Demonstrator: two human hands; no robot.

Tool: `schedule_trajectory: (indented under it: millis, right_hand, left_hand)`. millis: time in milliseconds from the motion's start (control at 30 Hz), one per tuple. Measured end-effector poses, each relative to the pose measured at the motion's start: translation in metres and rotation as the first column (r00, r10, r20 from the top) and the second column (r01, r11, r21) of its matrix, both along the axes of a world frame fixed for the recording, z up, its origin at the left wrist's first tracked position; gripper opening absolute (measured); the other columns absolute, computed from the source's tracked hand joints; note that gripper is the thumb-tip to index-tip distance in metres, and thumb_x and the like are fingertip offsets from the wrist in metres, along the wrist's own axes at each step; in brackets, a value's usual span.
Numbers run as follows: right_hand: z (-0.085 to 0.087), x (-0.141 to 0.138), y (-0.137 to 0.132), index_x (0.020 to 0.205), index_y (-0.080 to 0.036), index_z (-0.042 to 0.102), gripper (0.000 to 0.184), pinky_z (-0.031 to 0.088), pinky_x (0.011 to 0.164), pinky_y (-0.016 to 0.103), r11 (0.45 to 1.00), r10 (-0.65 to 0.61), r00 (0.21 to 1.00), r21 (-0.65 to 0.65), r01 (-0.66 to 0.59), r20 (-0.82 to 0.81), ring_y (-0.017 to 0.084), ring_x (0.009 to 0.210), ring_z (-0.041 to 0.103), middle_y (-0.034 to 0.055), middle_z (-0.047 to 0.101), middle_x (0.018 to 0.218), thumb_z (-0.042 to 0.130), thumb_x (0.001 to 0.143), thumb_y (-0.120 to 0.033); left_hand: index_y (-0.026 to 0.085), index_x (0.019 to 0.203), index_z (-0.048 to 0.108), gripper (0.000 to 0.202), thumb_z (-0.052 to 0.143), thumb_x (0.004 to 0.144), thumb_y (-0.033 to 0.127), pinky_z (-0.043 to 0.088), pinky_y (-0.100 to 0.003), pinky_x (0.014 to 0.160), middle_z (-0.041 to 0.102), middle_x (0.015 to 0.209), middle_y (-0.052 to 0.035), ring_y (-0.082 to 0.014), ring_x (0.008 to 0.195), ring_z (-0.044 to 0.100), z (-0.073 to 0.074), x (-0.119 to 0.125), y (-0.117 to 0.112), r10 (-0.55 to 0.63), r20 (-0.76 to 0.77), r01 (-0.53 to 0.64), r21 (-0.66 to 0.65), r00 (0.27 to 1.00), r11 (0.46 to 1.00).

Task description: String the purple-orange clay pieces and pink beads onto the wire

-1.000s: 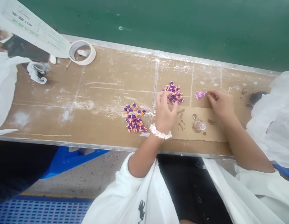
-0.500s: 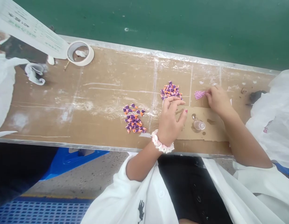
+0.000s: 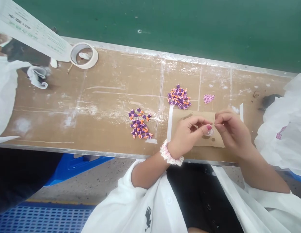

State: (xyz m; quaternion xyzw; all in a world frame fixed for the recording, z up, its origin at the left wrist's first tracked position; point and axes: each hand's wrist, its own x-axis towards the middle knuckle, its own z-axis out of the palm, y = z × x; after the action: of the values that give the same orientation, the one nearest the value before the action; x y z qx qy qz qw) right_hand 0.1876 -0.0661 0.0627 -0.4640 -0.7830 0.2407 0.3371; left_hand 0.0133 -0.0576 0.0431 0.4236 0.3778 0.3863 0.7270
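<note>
My left hand (image 3: 189,134) and my right hand (image 3: 231,129) meet fingertip to fingertip over a brown cardboard piece (image 3: 181,121) near the table's front edge. Both are closed in a pinch on something too small to make out. A small clear round dish (image 3: 209,133) shows between the fingertips. Behind the hands lies a pile of purple and orange pieces (image 3: 179,96) and a small heap of pink beads (image 3: 208,98). A second pile of purple and orange pieces (image 3: 140,124) lies left of my left hand.
A tape roll (image 3: 83,55) and a printed sheet (image 3: 31,30) sit at the back left, with a crumpled white scrap (image 3: 38,76) nearby. White plastic bags lie at the right edge (image 3: 283,126) and left edge (image 3: 3,87). A blue crate (image 3: 67,165) stands below the table.
Both hands drew back from the piles toward the table's front edge and came together over the cardboard, each now pinched.
</note>
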Motion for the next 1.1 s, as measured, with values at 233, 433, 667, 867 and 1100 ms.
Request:
schedule_trajectory:
  millis: [233,433,667,867,1100]
  right_hand:
    - [-0.005,0.001,-0.004,0.094,-0.023,0.051,0.024,0.046,0.063,0.029,0.946,-0.009,0.960,0.312,-0.082,0.278,0.015,0.073,0.052,0.0046,0.056,0.089,0.055,0.084,-0.002]
    - [-0.004,0.001,-0.006,0.097,-0.023,0.056,0.029,0.048,0.065,0.031,0.918,-0.018,0.967,0.387,-0.084,0.253,0.016,0.073,0.056,0.0046,0.062,0.091,0.061,0.080,0.000]
    - [-0.001,-0.006,-0.010,0.097,-0.022,0.059,0.027,0.046,0.056,0.027,0.967,-0.063,0.998,0.246,0.068,-0.026,0.013,0.068,0.057,0.0024,0.061,0.084,0.066,0.079,-0.003]
    - [-0.003,-0.008,-0.013,0.098,-0.023,0.060,0.026,0.047,0.061,0.030,0.976,-0.067,0.997,0.204,0.073,-0.035,0.015,0.073,0.060,0.0034,0.062,0.087,0.063,0.081,-0.004]
    - [-0.004,-0.009,-0.014,0.100,-0.025,0.059,0.024,0.048,0.060,0.031,0.992,-0.070,0.994,0.103,0.078,-0.080,0.016,0.074,0.060,0.0041,0.063,0.090,0.061,0.083,-0.008]
  left_hand:
    - [0.014,0.079,0.069,0.013,0.068,0.081,0.027,0.053,-0.024,0.070,0.067,0.082,-0.0039,-0.0114,0.073,0.064,0.004,-0.004,-0.001,0.022,-0.042,-0.020,0.054,0.999,0.998]
    - [0.015,0.079,0.068,0.009,0.067,0.082,0.023,0.053,-0.025,0.070,0.067,0.082,-0.0032,-0.0112,0.074,0.064,0.002,-0.004,-0.002,0.029,0.018,-0.030,0.069,0.999,0.997]
    - [0.016,0.077,0.067,0.011,0.065,0.084,0.025,0.049,-0.025,0.068,0.065,0.079,-0.0032,-0.0113,0.075,0.060,0.002,-0.002,-0.004,0.050,0.021,-0.054,0.182,0.998,0.982]
    - [0.017,0.078,0.066,0.015,0.063,0.086,0.030,0.049,-0.025,0.070,0.065,0.080,-0.0039,-0.0124,0.078,0.059,0.001,-0.002,-0.006,0.090,-0.008,-0.085,0.246,0.996,0.965]
    - [0.018,0.078,0.065,0.016,0.062,0.086,0.031,0.047,-0.026,0.068,0.065,0.079,-0.0036,-0.0126,0.077,0.058,-0.001,-0.002,-0.008,0.089,-0.030,-0.078,0.260,0.996,0.962]
